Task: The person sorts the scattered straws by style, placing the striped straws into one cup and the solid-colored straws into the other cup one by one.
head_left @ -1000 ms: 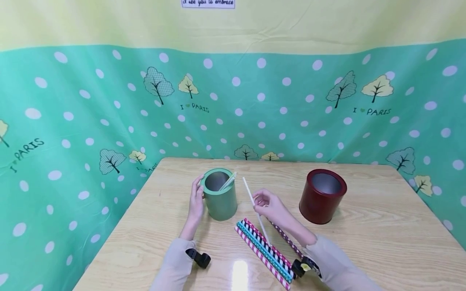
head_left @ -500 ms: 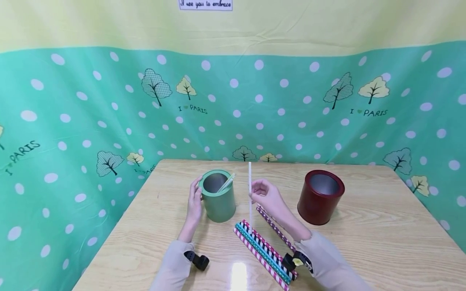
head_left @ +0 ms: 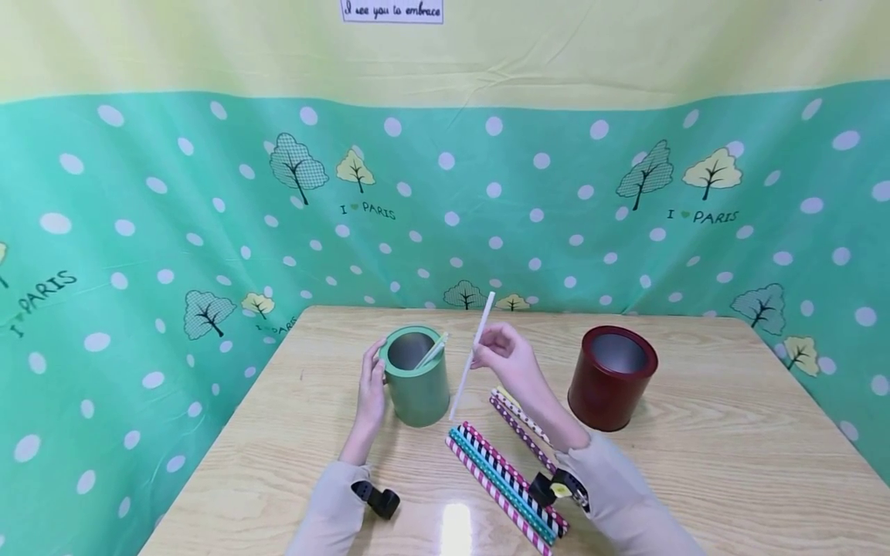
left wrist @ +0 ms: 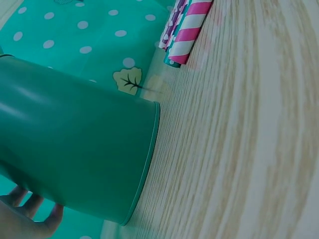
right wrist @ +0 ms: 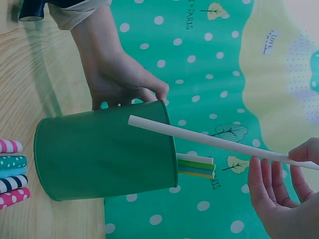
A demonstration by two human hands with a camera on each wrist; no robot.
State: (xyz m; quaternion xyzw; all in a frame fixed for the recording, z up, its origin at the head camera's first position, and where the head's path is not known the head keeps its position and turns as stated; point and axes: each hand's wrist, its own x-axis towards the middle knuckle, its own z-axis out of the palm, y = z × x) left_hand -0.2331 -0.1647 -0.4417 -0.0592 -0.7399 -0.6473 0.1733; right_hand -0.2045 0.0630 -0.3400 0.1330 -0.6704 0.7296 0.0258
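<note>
My right hand [head_left: 511, 359] pinches a plain white paper straw [head_left: 462, 382] between thumb and fingertips. The straw slants, its lower end beside the right side of a green can [head_left: 419, 398]. In the right wrist view, that white straw [right wrist: 199, 137] overlaps the can's wall near the rim. My left hand [head_left: 371, 390] grips the can on its left side at the rim; bent fingers [left wrist: 32, 206] press the wall in the left wrist view. Several straws [right wrist: 197, 167], white, green, blue and yellow among them, lean inside the can and stick out past its rim.
A dark red can [head_left: 612, 390] stands upright at right on the wooden table [head_left: 730, 448]. Several patterned straws [head_left: 501, 486] lie side by side in front. Purple [head_left: 521, 428] and yellow-dotted straws [head_left: 518, 409] lie under my right forearm. A dotted green curtain [head_left: 445, 193] hangs behind.
My right hand has lifted the white straw up off the row and swung its lower end left toward the green can. The left hand stays on the can.
</note>
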